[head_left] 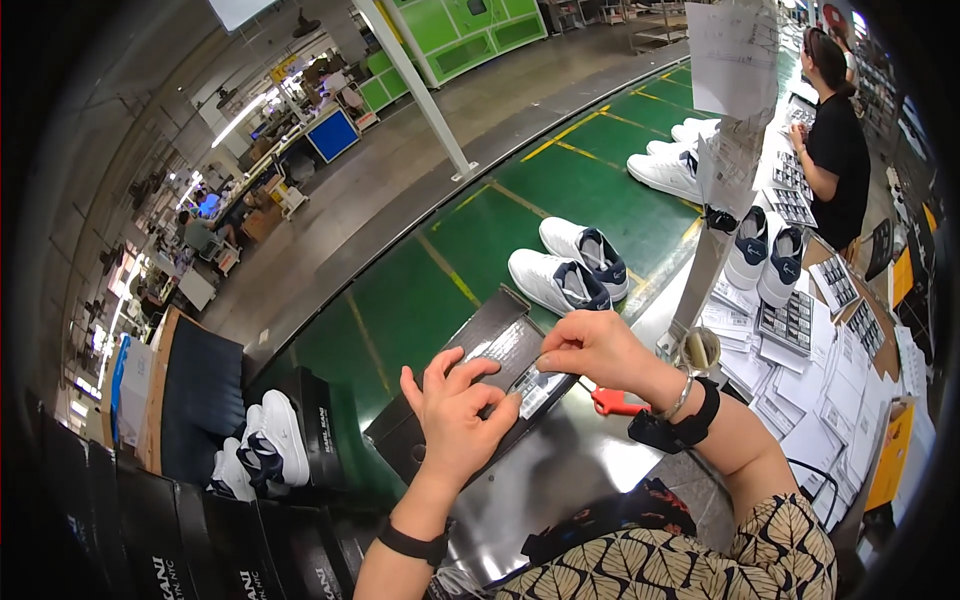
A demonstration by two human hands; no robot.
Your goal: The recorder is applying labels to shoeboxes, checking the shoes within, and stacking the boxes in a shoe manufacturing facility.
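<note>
Green belt (pixel 400 325), near edge: black box (pixel 398 440), long axis near-left to far-right | my left hand (pixel 458 418) spread over it, my right hand (pixel 600 345) narrowed; hold unclear in both | white label (pixel 538 394) between my fingertips, neither clearly nearer

Green belt (pixel 478 232) (yellow-lined): blk shoebox (pixel 495 335) at near edge; wht shoe pr. (pixel 540 278) just beyond box; addl. wht shoes (pixel 660 174) farther off, R of box.

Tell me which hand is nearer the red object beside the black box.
Right. The right hand shows just above the red object; the left hand is farther left, over the black box.
</note>
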